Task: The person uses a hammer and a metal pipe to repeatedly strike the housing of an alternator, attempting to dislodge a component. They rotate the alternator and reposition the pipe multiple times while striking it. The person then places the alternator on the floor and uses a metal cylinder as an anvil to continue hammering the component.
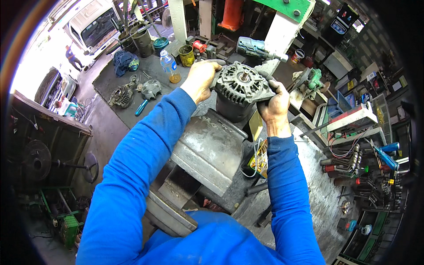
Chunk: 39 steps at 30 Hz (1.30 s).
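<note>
An alternator [242, 80] with a slotted, finned metal housing and a shaft standing up at its middle is held level between my two hands. My left hand [200, 80] grips its left edge, and my right hand [275, 105] has hold of the right side, fingers curled round the housing. Directly beneath it stands a dark round cylinder [230, 110]; whether the alternator touches it I cannot tell. Closer to my body is a large worn bench vise [210, 148]. Both my forearms are in blue sleeves.
On the bench's left lie another alternator part [151, 88], a blue-handled screwdriver [141, 107] and a plastic bottle [168, 66]. A yellow can [186, 55] and a cordless impact wrench [256, 47] are farther back. At the right are a green bench grinder [315, 80] and racked tools.
</note>
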Motion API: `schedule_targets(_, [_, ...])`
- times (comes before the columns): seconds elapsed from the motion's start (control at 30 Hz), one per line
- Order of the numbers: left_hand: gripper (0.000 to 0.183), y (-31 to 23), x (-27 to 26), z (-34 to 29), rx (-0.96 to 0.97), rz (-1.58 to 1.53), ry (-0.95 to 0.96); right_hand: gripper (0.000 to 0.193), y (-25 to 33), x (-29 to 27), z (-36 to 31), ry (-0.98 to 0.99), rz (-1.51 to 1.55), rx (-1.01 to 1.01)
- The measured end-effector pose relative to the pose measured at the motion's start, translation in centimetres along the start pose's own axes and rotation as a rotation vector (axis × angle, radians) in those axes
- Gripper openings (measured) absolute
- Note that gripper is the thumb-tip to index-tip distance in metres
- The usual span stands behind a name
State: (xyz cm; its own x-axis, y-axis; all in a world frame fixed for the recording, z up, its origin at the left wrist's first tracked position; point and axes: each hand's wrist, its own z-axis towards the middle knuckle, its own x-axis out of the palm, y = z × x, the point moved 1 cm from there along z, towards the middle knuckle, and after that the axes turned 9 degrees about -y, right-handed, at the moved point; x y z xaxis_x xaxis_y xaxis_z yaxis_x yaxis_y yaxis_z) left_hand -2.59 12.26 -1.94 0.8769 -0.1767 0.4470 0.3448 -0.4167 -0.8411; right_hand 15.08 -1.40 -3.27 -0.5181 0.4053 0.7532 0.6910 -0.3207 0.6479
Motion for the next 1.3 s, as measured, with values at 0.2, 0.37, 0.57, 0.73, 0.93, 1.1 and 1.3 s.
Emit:
schedule_targets(0.2, [0.024,0.0,-0.2,-0.5,0.082,0.171,0.088,0.053,-0.3,-0.5,-0.3,0.082,-0.059,-0.03])
schedule_targets(0.37, [0.026,0.4,-0.3,-0.6,0.006,0.208,0.078,0.049,-0.5,-0.9,-0.7,0.031,-0.106,-0.041])
schedule_targets(0.57, [0.035,0.4,-0.6,0.1,0.026,0.349,0.127,0.041,-0.3,-1.0,-0.9,0.1,-0.163,-0.091])
schedule_targets(0.73, [0.029,-0.1,-0.4,0.4,0.054,0.297,0.144,0.04,-0.4,-1.2,-1.1,0.012,-0.217,-0.123])
schedule_targets(0.93, [0.028,-0.5,0.6,0.9,0.056,0.333,0.218,0.021,-0.9,-0.5,-2.4,-0.095,-0.162,-0.258])
schedule_targets(1.1, [0.032,-0.4,1.2,1.9,0.04,0.411,0.298,0.028,-1.1,-0.8,-4.2,-0.091,-0.197,-0.354])
schedule_targets(1.3, [0.033,0.5,1.2,3.6,0.051,0.491,0.36,0.04,-1.6,-1.5,-4.9,-0.057,-0.415,-0.489])
